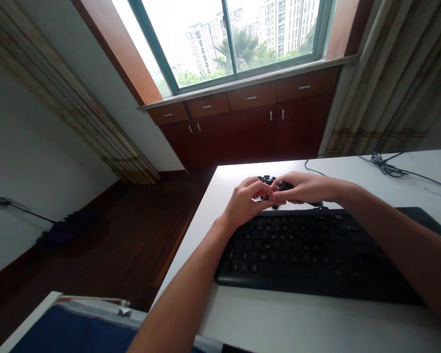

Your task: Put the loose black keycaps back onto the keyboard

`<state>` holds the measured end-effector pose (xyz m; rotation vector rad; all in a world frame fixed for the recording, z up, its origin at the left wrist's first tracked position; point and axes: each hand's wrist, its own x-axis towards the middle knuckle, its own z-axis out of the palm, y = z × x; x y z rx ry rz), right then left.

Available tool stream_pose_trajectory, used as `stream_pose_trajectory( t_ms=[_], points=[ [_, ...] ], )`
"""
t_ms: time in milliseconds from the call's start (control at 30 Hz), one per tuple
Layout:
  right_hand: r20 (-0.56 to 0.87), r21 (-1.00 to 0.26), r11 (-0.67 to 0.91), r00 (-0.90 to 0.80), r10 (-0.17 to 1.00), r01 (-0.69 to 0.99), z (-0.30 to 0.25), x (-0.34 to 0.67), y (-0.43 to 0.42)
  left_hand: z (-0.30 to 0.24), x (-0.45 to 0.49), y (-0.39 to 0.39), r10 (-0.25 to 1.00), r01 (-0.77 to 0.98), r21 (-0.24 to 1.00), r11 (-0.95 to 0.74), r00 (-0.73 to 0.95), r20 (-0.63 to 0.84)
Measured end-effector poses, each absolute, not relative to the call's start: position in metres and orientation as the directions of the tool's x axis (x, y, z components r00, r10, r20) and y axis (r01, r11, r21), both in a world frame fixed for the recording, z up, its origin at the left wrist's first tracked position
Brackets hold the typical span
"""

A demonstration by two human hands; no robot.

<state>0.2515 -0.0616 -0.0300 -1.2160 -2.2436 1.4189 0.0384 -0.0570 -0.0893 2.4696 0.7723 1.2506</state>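
A black computer keyboard (pixel 297 250) lies on the white table. Just beyond its back edge, my left hand (pixel 248 198) and my right hand (pixel 297 189) meet with their fingertips together. The left thumb and fingers are pinched at a small dark piece too tiny to name. Curled fingers of the right hand close round a dark object (pixel 285 186), mostly hidden by the hand. Small black pieces that look like loose keycaps (pixel 266 178) lie in a heap right behind the fingers. Part of the keyboard's right side is covered by my right forearm.
The white table (pixel 264 318) has its left edge beside my left forearm. A coiled black cable (pixel 387 166) lies at the back right. A dark blue cloth item (pixel 77 331) is at lower left. Wooden cabinets (pixel 242 132) stand under the window; a dark umbrella-like thing (pixel 66 230) rests on the floor.
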Motion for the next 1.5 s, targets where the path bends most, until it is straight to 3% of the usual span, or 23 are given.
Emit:
stream_pose_trajectory(
  t_ms=[233, 467, 667, 1300, 1500],
  points=[
    [-0.207, -0.769, 0.243, -0.59, 0.781, 0.591, -0.032, 0.263, -0.055, -0.089, 0.039, -0.057, 0.569, 0.328, 0.466, -0.822, 0.505, 0.649],
    [0.048, -0.713, 0.398, -0.526, 0.849, 0.578, -0.033, 0.264, -0.052, -0.086, 0.036, -0.056, 0.642, 0.403, 0.501, -0.766, 0.434, 0.632],
    [0.138, -0.602, 0.453, -0.473, 0.87, 0.658, -0.03, 0.26, -0.056, -0.087, 0.036, -0.056, 0.675, 0.404, 0.543, -0.736, 0.383, 0.631],
    [0.214, -0.538, 0.581, -0.568, 0.795, 0.61, -0.026, 0.26, -0.059, -0.089, 0.036, -0.055, 0.689, 0.428, 0.544, -0.722, 0.362, 0.628],
    [0.239, -0.548, 0.554, -0.517, 0.822, 0.627, -0.031, 0.262, -0.056, -0.088, 0.036, -0.055, 0.687, 0.432, 0.54, -0.723, 0.362, 0.63]
  ],
)
